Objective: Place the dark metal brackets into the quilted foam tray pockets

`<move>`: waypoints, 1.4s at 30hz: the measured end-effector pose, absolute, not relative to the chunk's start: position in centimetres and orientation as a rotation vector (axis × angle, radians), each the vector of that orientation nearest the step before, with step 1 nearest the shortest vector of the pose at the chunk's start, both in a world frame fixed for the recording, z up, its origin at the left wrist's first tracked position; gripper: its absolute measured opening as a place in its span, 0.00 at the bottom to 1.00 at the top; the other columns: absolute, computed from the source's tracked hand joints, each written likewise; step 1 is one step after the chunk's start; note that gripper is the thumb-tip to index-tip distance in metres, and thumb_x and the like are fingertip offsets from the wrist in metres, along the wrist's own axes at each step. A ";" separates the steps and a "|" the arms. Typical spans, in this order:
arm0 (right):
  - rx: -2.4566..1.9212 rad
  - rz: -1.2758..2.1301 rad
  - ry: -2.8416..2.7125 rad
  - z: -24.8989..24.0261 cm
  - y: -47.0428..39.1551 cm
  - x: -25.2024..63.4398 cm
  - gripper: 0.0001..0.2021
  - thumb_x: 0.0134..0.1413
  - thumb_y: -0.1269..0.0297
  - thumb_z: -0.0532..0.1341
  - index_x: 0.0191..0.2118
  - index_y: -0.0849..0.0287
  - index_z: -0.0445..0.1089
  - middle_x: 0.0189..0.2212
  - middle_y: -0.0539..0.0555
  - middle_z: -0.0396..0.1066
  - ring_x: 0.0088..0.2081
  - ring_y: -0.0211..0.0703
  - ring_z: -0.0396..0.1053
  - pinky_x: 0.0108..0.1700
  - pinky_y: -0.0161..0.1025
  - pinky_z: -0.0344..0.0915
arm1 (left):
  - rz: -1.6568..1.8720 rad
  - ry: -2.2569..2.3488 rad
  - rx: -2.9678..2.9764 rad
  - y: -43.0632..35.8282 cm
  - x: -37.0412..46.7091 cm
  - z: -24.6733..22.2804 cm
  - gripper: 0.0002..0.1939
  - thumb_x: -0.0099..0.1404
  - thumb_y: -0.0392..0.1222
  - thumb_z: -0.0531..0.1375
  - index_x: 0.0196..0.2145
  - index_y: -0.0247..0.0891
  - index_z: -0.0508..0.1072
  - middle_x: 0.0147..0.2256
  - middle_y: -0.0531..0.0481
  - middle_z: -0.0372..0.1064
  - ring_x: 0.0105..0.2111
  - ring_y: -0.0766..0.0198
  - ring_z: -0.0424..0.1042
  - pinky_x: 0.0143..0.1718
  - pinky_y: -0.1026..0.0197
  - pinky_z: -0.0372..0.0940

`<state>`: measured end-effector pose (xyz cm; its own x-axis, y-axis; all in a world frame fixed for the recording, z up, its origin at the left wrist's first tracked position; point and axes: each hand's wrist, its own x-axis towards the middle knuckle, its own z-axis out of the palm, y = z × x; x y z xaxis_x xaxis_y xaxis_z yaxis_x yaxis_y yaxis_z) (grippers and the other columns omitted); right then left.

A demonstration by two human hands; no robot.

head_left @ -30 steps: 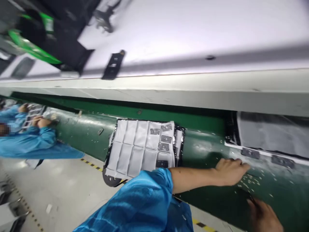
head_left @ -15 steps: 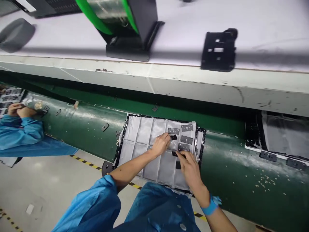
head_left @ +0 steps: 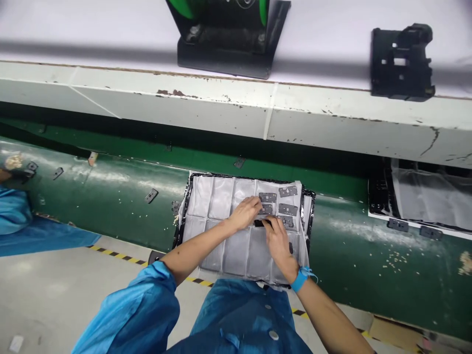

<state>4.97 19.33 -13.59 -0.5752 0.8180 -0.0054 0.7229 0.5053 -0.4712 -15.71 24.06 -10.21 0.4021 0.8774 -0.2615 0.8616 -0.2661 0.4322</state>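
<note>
A tray lined with translucent film (head_left: 221, 191) lies on the green surface in front of me, its compartments showing through. Several flat dark plates (head_left: 287, 210) rest at its upper right. My left hand (head_left: 246, 212) has its fingers pressed together at the left edge of one dark plate (head_left: 266, 209); whether it grips that plate is unclear. Just below and to the right, my right hand (head_left: 277, 237), with a blue band at the wrist, pinches a black plate (head_left: 259, 223) by its right end. Another dark part shows partly beside the right hand.
Above the green bench (head_left: 342, 255) runs a white shelf (head_left: 206, 105) bearing a black stand (head_left: 224, 54) and a black bracket (head_left: 401, 64). Another film-lined tray (head_left: 427, 194) lies right. Loose plates (head_left: 151, 195) and pale bits are scattered about. A person's blue sleeve (head_left: 13, 211) shows left.
The view has shifted. My right hand has moved left and up over the tray, bringing its black plate closer to my left hand. The plate beside my left fingers now shows more clearly.
</note>
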 end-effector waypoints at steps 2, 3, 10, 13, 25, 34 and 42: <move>-1.370 0.615 -2.502 -14.1 19.7 5.0 0.14 0.70 0.70 0.64 0.58 0.58 0.72 0.56 0.58 0.71 0.55 0.52 0.72 0.57 0.55 0.72 | 0.061 1.482 2.147 24.6 -16.1 -10.1 0.14 0.76 0.31 0.52 0.48 0.37 0.77 0.50 0.41 0.72 0.49 0.55 0.72 0.56 0.53 0.67; -1.394 0.607 -2.491 -14.4 19.8 5.1 0.15 0.70 0.70 0.64 0.59 0.58 0.72 0.57 0.59 0.71 0.55 0.53 0.72 0.57 0.55 0.72 | 0.071 1.481 2.144 24.9 -16.3 -10.0 0.14 0.76 0.31 0.53 0.48 0.37 0.77 0.50 0.42 0.73 0.49 0.55 0.72 0.56 0.53 0.67; -1.375 0.631 -2.532 -14.4 18.0 5.5 0.25 0.66 0.79 0.58 0.65 0.54 0.68 0.59 0.61 0.70 0.53 0.56 0.71 0.54 0.57 0.71 | 0.140 1.669 2.048 28.4 -17.7 -9.9 0.12 0.78 0.37 0.53 0.49 0.40 0.77 0.50 0.44 0.74 0.53 0.57 0.73 0.59 0.54 0.65; -1.396 0.623 -2.526 -14.2 18.0 5.2 0.32 0.62 0.83 0.53 0.68 0.53 0.66 0.63 0.64 0.67 0.53 0.61 0.69 0.52 0.60 0.70 | 0.169 1.956 1.923 32.6 -18.8 -10.5 0.15 0.79 0.38 0.51 0.57 0.37 0.73 0.57 0.38 0.69 0.58 0.50 0.69 0.62 0.50 0.63; -1.527 0.645 -2.355 -11.7 16.8 8.7 0.25 0.69 0.75 0.52 0.65 0.52 0.69 0.56 0.62 0.68 0.54 0.58 0.68 0.54 0.56 0.71 | -0.006 2.222 1.551 40.4 -22.3 -14.7 0.27 0.68 0.38 0.69 0.60 0.30 0.67 0.61 0.30 0.68 0.59 0.47 0.71 0.58 0.54 0.67; -1.598 0.664 -2.342 -12.0 13.7 14.3 0.23 0.66 0.73 0.55 0.64 0.51 0.69 0.57 0.62 0.70 0.53 0.61 0.69 0.54 0.58 0.70 | 0.011 1.774 1.792 39.6 -20.5 -10.8 0.12 0.77 0.42 0.57 0.49 0.36 0.77 0.50 0.43 0.78 0.52 0.54 0.77 0.55 0.58 0.68; -1.631 0.673 -2.444 -13.1 13.5 14.2 0.23 0.65 0.74 0.56 0.63 0.53 0.71 0.54 0.61 0.73 0.52 0.59 0.68 0.51 0.53 0.68 | -0.277 1.539 1.954 36.5 -15.3 -9.4 0.05 0.70 0.35 0.64 0.44 0.40 0.77 0.44 0.44 0.78 0.49 0.51 0.78 0.50 0.57 0.69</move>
<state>14.17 13.51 -13.10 -0.4087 0.9023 -0.1374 0.8455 0.3176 -0.4293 -15.28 36.50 -9.41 0.2964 0.7994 -0.5226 0.9315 -0.1211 0.3431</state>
